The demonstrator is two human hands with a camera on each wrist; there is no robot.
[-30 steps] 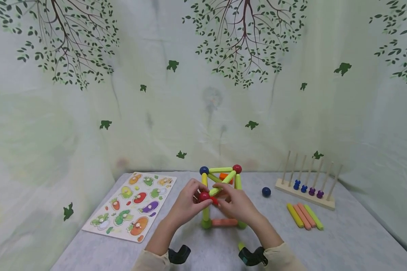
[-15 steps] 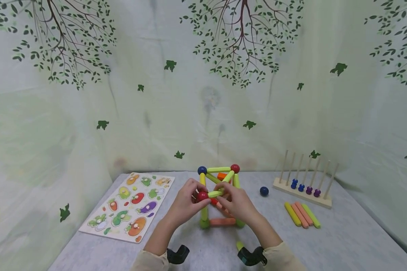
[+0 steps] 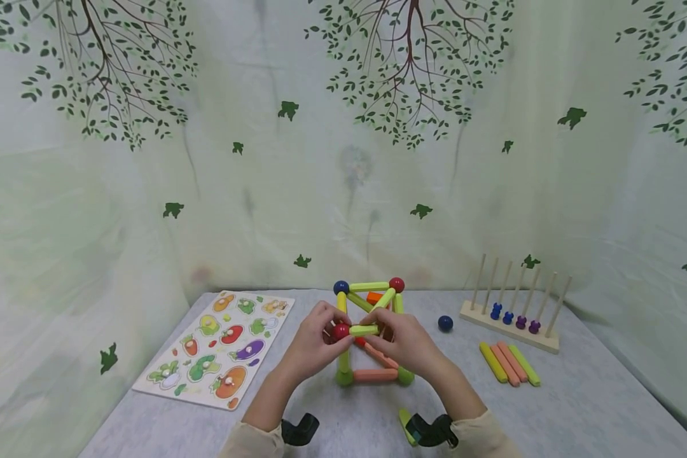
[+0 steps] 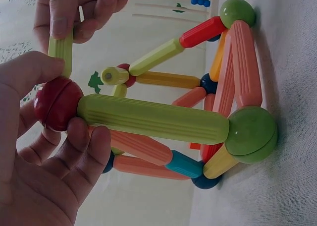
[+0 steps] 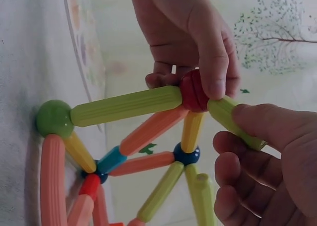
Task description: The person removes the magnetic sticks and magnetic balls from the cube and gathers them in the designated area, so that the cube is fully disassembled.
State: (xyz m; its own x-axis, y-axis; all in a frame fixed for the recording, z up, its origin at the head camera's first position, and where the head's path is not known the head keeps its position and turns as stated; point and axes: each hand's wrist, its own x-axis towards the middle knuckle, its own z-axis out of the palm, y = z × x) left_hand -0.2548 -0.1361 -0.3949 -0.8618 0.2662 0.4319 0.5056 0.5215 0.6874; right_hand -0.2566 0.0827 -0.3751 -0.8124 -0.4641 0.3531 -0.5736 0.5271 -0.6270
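Observation:
In the head view, a frame of magnetic sticks and balls stands mid-table, with a salmon stick (image 3: 374,375) along its front bottom. My left hand (image 3: 313,334) grips the red ball (image 4: 58,103) at its near left top corner, thumb on one side and fingers on the other. Below that ball, a light green stick (image 4: 153,118) runs down to a green ball (image 4: 253,134) on the table. My right hand (image 3: 410,340) pinches a short light green stick (image 5: 230,119) between thumb and fingers, its end right at the red ball. At the back are a blue ball (image 3: 341,287) and another red ball (image 3: 397,284).
A vegetable puzzle board (image 3: 214,356) lies at the left. To the right are a loose dark blue ball (image 3: 445,323), a wooden peg rack (image 3: 512,329) with blue and purple beads, and several loose sticks (image 3: 509,364). One more green stick (image 3: 405,425) lies by my right wrist.
The short green stick in my right hand has swung from a slant to nearly level, its end now at the red ball. My left hand keeps its grip on the ball.

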